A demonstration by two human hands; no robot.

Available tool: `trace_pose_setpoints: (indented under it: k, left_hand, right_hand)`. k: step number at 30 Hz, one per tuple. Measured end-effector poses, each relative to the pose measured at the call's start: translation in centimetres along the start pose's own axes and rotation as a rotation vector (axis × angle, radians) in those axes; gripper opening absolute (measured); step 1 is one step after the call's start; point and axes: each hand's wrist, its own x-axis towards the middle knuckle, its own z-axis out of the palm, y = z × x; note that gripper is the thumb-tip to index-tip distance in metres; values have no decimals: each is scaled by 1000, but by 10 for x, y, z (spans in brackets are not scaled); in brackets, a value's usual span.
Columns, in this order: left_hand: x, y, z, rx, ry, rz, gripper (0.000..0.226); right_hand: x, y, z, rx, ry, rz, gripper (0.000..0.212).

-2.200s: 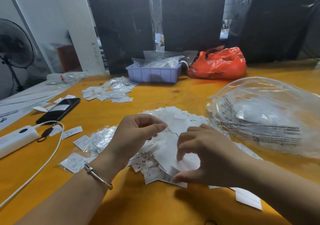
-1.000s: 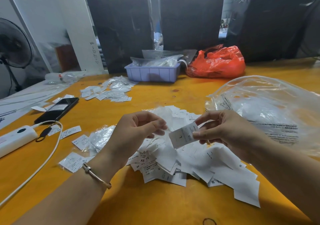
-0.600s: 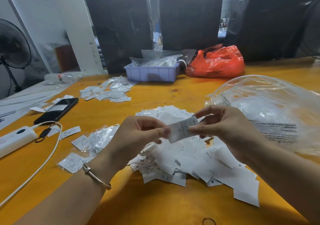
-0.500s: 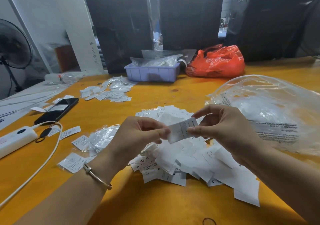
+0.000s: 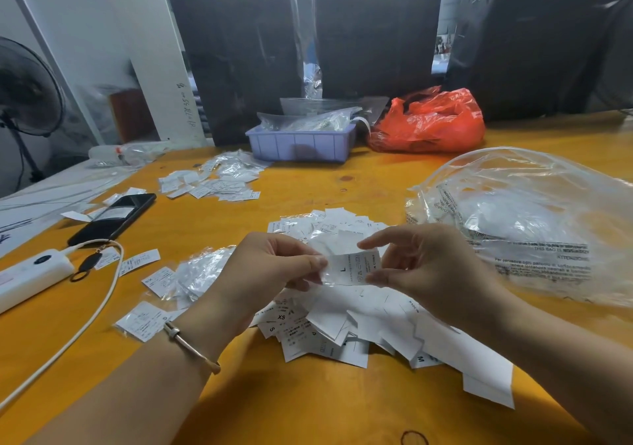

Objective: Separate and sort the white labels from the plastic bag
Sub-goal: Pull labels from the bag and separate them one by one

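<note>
While your left hand (image 5: 274, 268) and right hand (image 5: 424, 266) pinch opposite ends of an L-size label (image 5: 352, 268) above the label heap (image 5: 359, 314), sorting is midway; next, place it with matching sizes.

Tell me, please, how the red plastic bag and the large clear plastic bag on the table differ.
The red plastic bag is opaque and unprinted as far as shown; the large clear plastic bag is see-through with black printed text. The red bag sits crumpled at the far edge beside the lilac tray; the clear bag lies puffed nearer, on the right. The clear bag looks bigger. Both rest untouched on the yellow table.
</note>
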Motion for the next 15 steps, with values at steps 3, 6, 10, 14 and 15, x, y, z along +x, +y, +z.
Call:
trace_pose_setpoints:
  k: [3,6,10,14,15]
  left_hand:
    - [0,-1,1,20,23,-21,6]
    - [0,0,1,15,18,-9,5]
    - [-1,1,-1,-1,4,-11,5]
    - [-1,3,-3,-37,-6,-33,5]
    - [-1,3,-3,-33,-5,-36,5]
  right_hand:
    - [0,-1,-1,26,39,16,41]
    - [1,0,-4,-1,46,27,38]
    - [1,3,-4,-49,72,26,33]
    - [1,4,-1,-57,108,13,36]
    - [1,5,-1,-54,116,8,33]
